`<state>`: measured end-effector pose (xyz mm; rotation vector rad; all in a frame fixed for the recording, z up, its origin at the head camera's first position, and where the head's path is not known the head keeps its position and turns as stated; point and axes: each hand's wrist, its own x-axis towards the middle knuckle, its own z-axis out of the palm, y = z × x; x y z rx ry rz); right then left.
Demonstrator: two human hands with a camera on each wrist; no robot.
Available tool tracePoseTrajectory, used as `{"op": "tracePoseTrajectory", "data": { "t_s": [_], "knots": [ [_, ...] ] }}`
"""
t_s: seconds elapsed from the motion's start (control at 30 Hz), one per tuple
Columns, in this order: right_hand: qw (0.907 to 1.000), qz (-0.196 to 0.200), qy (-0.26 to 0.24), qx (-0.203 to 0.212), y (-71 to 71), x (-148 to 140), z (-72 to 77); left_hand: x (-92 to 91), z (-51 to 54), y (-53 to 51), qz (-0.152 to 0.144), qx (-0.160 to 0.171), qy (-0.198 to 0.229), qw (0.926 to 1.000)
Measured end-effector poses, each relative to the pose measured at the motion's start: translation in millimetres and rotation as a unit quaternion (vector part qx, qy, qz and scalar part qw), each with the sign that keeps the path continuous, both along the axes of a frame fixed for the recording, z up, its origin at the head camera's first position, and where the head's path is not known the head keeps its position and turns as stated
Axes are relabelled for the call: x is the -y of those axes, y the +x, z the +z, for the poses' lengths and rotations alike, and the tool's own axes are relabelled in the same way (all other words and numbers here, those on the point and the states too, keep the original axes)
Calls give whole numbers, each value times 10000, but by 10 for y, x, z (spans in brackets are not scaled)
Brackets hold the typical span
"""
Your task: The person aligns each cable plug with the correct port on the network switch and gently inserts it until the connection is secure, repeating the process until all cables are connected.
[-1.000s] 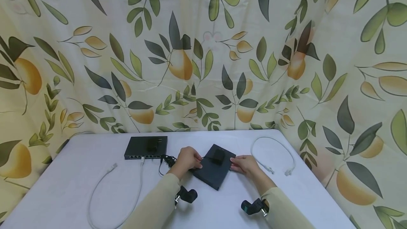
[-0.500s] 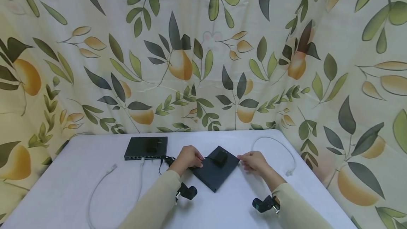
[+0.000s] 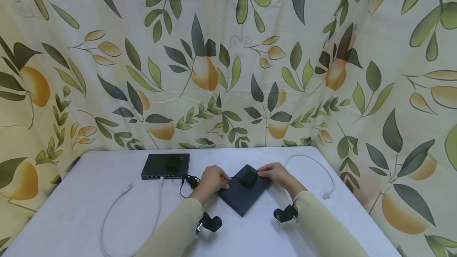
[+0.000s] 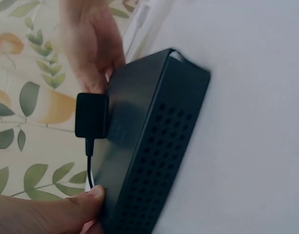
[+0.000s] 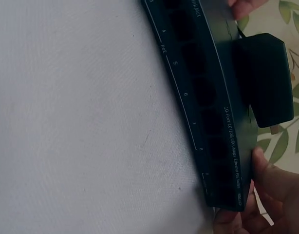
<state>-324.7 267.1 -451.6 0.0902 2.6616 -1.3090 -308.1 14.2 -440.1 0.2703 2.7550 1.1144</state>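
A black network switch is between my hands, with a black power adapter lying on its upper face. Its port side, printed "10-Port", shows in the right wrist view, and a vented side shows in the left wrist view. My left hand holds the left edge, thumb on top beside the adapter's thin cable. At the far right edge, my right hand grips a corner, thumb above and fingers partly hidden below. The adapter's prongs point toward that hand.
A second black switch stands at back left, with another adapter on it and a white network cable plugged in. Bundled black cord lies beside my left hand. Another white cable curves at the right. A patterned curtain hangs behind the table.
My right hand slid outward along the switch's right corner, then came back left to its far right edge near the adapter. The switch turned slightly; my left hand stayed nearly still.
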Motion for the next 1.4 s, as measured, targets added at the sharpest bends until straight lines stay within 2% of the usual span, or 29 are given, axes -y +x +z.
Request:
{"op": "tracePoseTrajectory", "data": {
  "t_s": [0.07, 0.13, 0.2, 0.3, 0.4, 0.5, 0.63, 0.73, 0.93, 1.2, 1.4],
  "knots": [
    [9999, -111, -13, 114, 6, 34, 8, 15, -12, 46, 96, -140, 112, 9998],
    [9999, -61, 42, 143, 8, 43, 20, 37, -8, 100, 246, -338, 280, 9987],
    [9998, -25, 79, 191, 11, 49, 28, 70, 14, 167, 490, -524, 498, 9962],
    [9997, -5, 121, 200, -1, 45, 30, 131, 29, 282, 935, -637, 776, 9905],
    [9995, -134, 126, 260, -22, 52, 26, 192, -26, 403, 1260, -505, 760, 9878],
    [9993, -213, 165, 265, -27, 36, 30, 200, -125, 489, 1372, -332, 834, 9865],
    [9991, -284, 128, 274, -35, 28, 7, 148, -244, 556, 1455, -261, 1187, 9819],
    [9992, -308, 77, 247, -36, 27, -25, 88, -296, 585, 1551, -357, 1220, 9797],
    [9991, -345, 11, 229, -20, 48, -17, 24, -306, 588, 1778, -616, 973, 9773],
    [9980, -510, -101, 371, 12, 29, -8, 37, -321, 566, 1726, -706, 1058, 9767],
    [9964, -713, -149, 424, 50, 22, -28, 89, -318, 495, 1725, -791, 1280, 9734]
  ]
}}
